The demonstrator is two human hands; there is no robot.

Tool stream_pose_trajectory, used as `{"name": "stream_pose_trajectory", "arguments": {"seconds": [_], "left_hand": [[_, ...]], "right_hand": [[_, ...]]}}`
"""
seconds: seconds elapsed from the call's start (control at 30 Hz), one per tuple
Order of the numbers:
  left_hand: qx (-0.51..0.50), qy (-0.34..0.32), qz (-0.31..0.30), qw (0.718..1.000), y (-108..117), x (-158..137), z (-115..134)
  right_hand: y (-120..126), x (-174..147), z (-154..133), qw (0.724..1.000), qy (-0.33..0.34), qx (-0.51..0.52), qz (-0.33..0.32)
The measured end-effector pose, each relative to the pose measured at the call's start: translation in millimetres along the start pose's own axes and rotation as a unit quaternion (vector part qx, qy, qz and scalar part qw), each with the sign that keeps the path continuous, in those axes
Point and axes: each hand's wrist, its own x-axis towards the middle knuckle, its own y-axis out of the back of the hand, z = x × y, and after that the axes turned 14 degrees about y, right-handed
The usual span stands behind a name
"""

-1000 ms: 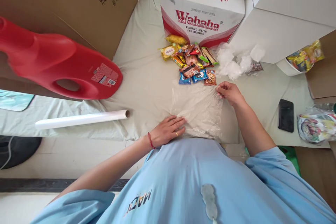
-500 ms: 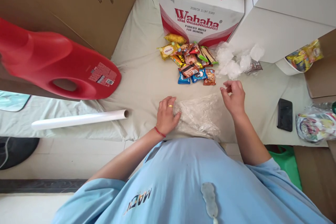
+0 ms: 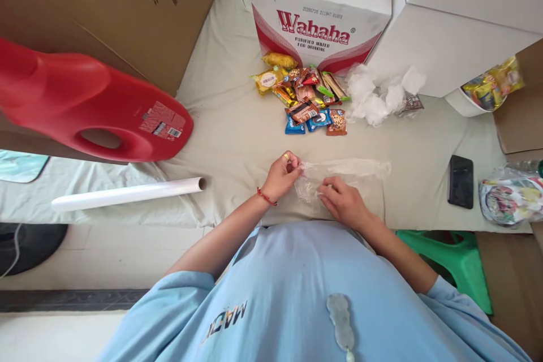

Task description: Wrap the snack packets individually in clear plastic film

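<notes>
A thin clear plastic sheet (image 3: pixel 339 168), crumpled and see-through, lies on the cloth in front of my body; whether it is a bag or loose wrap I cannot tell. Its left end is pinched in my left hand (image 3: pixel 283 175), which has a ring and a red string bracelet. Over the sheet's near middle rests my right hand (image 3: pixel 344 201), fingers bent together on the plastic. Beyond the hands lies a pile of wrapped snacks (image 3: pixel 306 96) in yellow, brown, red and blue packets. Crumpled white plastic bags (image 3: pixel 373 99) sit right of that pile.
A Wahaha carton (image 3: pixel 318 28) stands behind the snacks. On the left are a large red jug (image 3: pixel 127 107) and a white film roll (image 3: pixel 127 193). A black phone (image 3: pixel 460 182), a white bowl of packets (image 3: pixel 470 106) and a green stool (image 3: pixel 470 266) are at right.
My left hand has closed on the plastic's left end. My right hand has come left and toward my body, onto the plastic. The plastic has been drawn into a narrower, bunched shape.
</notes>
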Motion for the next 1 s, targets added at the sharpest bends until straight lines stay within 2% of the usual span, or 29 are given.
{"name": "stream_pose_trajectory", "arguments": {"seconds": [0.1, 0.17, 0.23, 0.4, 0.57, 0.67, 0.77, 0.83, 0.93, 1.0], "left_hand": [[-0.043, 0.063, 0.016, 0.997, -2.0, -2.5, -2.8], [-0.044, 0.088, 0.029, 0.995, -1.8, -4.2, -5.1], [-0.049, 0.09, 0.023, 0.994, -0.3, -6.2, -6.1], [-0.048, 0.126, -0.055, 0.989, 9.1, -16.1, -2.6], [0.017, 0.127, -0.055, 0.99, 17.8, -34.4, 2.4], [0.005, 0.12, -0.043, 0.992, 20.0, -45.7, 4.8], [-0.032, 0.092, -0.009, 0.995, 22.5, -54.1, 7.1], [-0.062, 0.08, -0.008, 0.995, 24.7, -57.8, 7.6], [-0.084, 0.118, -0.017, 0.989, 28.0, -60.9, 4.0], [-0.062, 0.149, 0.017, 0.987, 29.6, -61.9, -2.1]], "right_hand": [[2.0, 0.9, 8.7, 0.994, -0.081, -0.033, 0.058], [6.1, 5.5, 17.6, 0.993, -0.105, -0.027, 0.05], [14.4, 12.5, 29.6, 0.993, -0.113, 0.007, 0.03], [50.2, 39.6, 66.0, 0.983, -0.11, 0.149, -0.004], [73.0, 81.3, 92.8, 0.973, -0.117, 0.201, -0.006], [68.7, 105.9, 98.2, 0.974, -0.117, 0.195, -0.014], [55.7, 123.9, 98.4, 0.975, -0.126, 0.184, -0.019], [46.6, 131.3, 97.2, 0.975, -0.129, 0.179, -0.016], [37.4, 137.8, 94.6, 0.978, -0.125, 0.168, -0.001], [34.6, 140.8, 91.9, 0.986, -0.112, 0.125, 0.016]]}}
